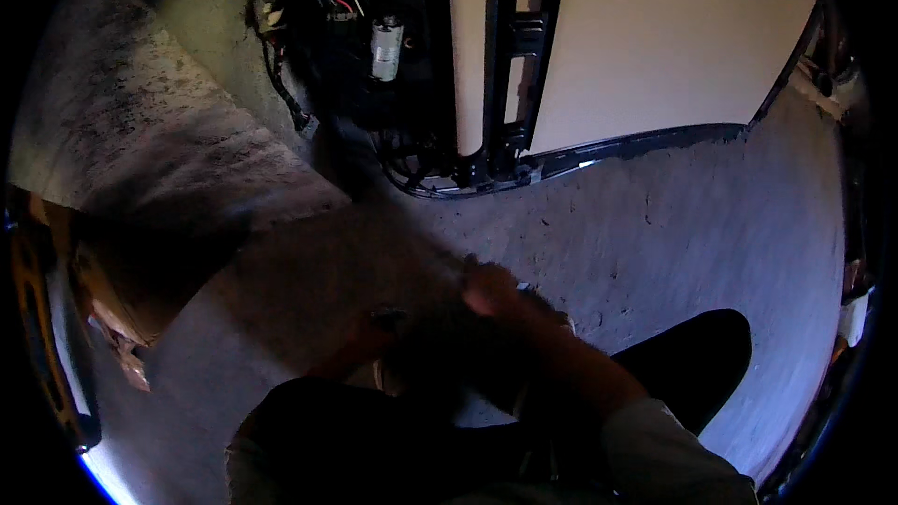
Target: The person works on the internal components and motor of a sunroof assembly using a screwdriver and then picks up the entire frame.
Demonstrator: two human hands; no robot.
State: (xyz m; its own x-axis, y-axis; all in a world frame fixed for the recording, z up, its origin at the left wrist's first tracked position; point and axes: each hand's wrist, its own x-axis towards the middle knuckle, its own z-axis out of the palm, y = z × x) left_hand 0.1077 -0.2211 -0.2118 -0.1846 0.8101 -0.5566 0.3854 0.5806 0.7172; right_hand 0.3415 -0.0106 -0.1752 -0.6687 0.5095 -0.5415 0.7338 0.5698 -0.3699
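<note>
Right hand (491,290): fingers curled, can't tell on what. Left hand (365,337): fingers lost in shadow, can't tell. Black-framed pale panel (655,47) ahead of right fingers.

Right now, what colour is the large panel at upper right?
The large panel is beige, clearest in the head view.

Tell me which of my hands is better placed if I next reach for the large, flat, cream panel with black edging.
Right, most likely: your right hand is farther forward and nearer that cream panel, while your left hand sits farther left, in deep shadow.
</note>
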